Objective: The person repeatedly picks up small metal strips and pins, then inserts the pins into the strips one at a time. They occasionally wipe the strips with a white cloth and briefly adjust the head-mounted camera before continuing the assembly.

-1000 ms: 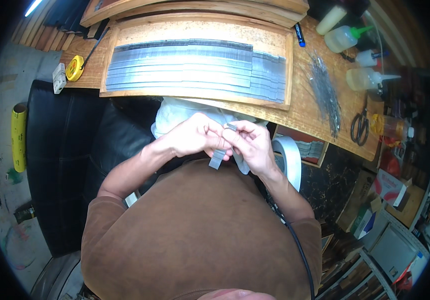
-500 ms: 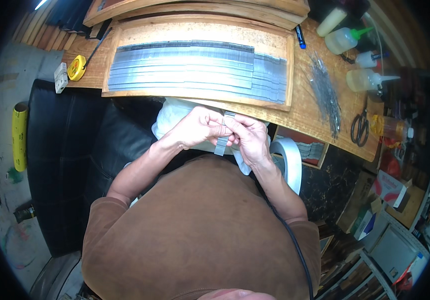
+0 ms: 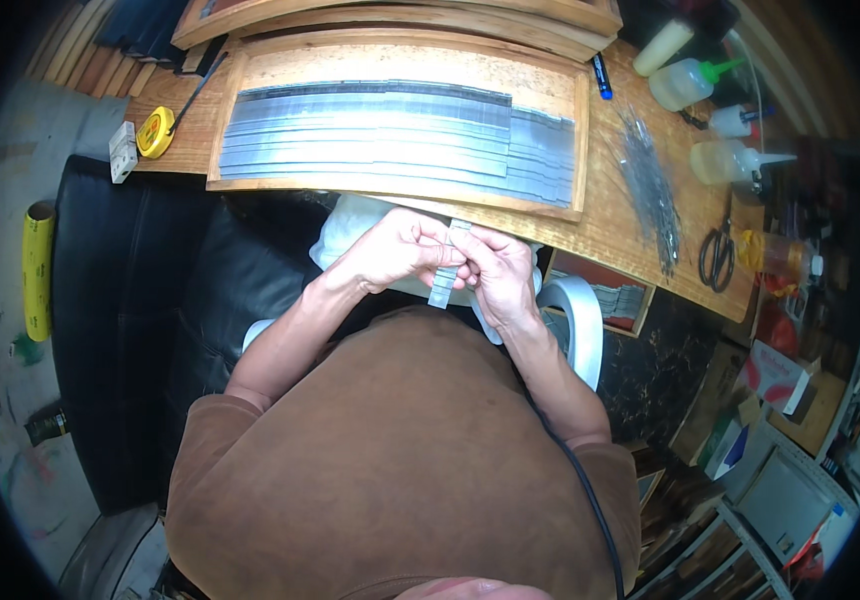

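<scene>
Just in front of the table's near edge, my left hand (image 3: pixel 397 250) and my right hand (image 3: pixel 500 270) meet around a short, narrow silvery strip (image 3: pixel 441 294) marked by cross lines. Thumb and fingers of both hands pinch it. Its lower end hangs free below them, and its upper end pokes out above the right thumb; the middle is covered by the fingers. Beyond the hands lies a shallow wooden tray (image 3: pixel 390 197), lined with overlapping rows of thin silver-grey strips (image 3: pixel 370 130).
A heap of thin wire-like pieces (image 3: pixel 650 190), scissors (image 3: pixel 717 258), a blue marker (image 3: pixel 602 76) and squeeze bottles (image 3: pixel 683 82) lie right of the tray. A yellow tape measure (image 3: pixel 155 133) sits left. Below the tabletop, an open drawer (image 3: pixel 640 320) holds grey pieces.
The strip has tilted slightly and now looks paler where it catches the light. Both hands keep their pinch in nearly the same place.
</scene>
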{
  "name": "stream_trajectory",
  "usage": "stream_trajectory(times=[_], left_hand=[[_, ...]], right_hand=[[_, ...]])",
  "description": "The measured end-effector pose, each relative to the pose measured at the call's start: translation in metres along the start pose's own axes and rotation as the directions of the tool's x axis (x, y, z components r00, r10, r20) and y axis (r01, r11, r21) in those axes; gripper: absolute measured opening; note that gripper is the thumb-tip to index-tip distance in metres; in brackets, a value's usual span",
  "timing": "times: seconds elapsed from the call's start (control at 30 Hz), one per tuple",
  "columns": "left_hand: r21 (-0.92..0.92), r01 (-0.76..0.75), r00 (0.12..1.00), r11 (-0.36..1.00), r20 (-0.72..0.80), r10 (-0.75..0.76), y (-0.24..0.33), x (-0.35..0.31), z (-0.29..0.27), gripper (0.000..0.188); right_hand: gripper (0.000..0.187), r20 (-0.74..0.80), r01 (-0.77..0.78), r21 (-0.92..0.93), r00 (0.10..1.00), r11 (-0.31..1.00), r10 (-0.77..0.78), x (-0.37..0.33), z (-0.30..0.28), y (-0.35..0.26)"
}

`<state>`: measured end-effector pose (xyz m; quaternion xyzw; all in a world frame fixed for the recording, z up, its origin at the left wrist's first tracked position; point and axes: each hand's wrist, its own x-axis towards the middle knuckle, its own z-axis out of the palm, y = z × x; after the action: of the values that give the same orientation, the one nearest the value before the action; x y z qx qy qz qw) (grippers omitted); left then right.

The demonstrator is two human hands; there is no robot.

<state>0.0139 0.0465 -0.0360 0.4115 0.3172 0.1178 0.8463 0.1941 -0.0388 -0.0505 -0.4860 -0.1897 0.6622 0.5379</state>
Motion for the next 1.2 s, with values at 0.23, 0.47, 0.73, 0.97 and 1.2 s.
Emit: stream_trajectory(times=[0.23,0.47,0.73,0.97,1.2], left_hand=[[0.009,0.001,1.000,1.000,-0.002,-0.001,-0.002,-0.001,-0.002,0.023],[0.038,-0.014,1.000,0.999,0.010,0.013,-0.005,0.000,-0.004,0.023],[0.192,-0.260,0.963,0.946,-0.019,0.268,-0.021,0.000,0.002,0.017],[0.657,-0.453,0.794,0.603,-0.011,0.608,-0.020,-0.033,0.018,0.013],[0.675,-0.583,0.643,0.452,0.043,0.765,0.028,-0.026,0.029,0.027]], right_hand=[[0.016,-0.033,0.012,0.003,0.999,1.000,-0.012,-0.002,0.004,0.001],[0.014,-0.064,0.002,0.059,0.998,0.998,0.002,-0.001,0.008,0.004],[0.009,-0.024,0.152,-0.276,0.986,0.949,-0.165,-0.007,0.001,0.003],[0.022,0.281,0.604,-0.539,0.786,0.587,-0.550,-0.034,0.022,-0.027],[0.027,0.408,0.736,-0.524,0.658,0.427,-0.633,-0.025,0.038,-0.077]])
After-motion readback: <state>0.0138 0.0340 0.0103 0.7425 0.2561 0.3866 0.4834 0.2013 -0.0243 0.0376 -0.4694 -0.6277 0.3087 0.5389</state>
